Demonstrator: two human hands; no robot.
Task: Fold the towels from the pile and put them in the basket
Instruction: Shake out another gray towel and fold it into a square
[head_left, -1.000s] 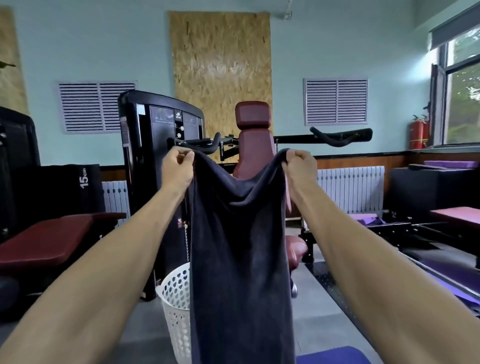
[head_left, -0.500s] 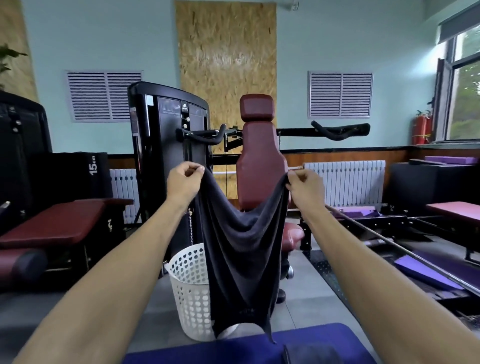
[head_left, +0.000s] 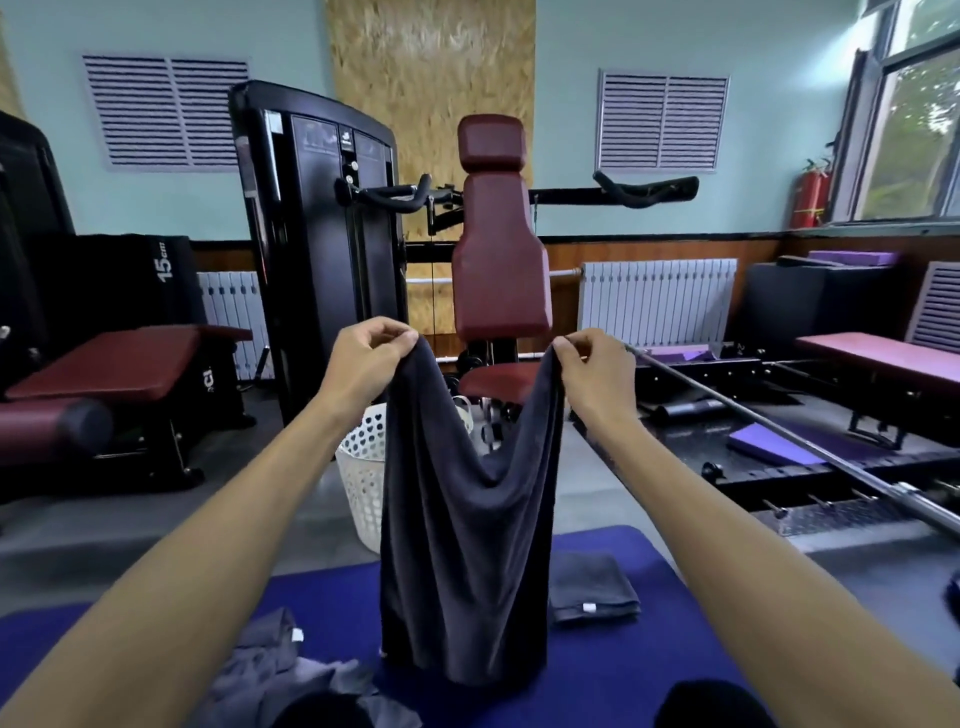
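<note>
Charcoal towel (head_left: 467, 545) hangs pinched by its corners between left hand (head_left: 363, 358) and right hand (head_left: 597, 369); next, lowering onto the blue mat (head_left: 649, 660), basket (head_left: 363, 467) at eleven o'clock.

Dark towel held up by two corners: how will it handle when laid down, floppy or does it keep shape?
Likely very floppy: the dark towel sags in a deep dip between the left hand and right hand. Probably light, since a pinch at each corner carries it. Its lower edge seems to reach the blue mat, so it may bunch there.
</note>
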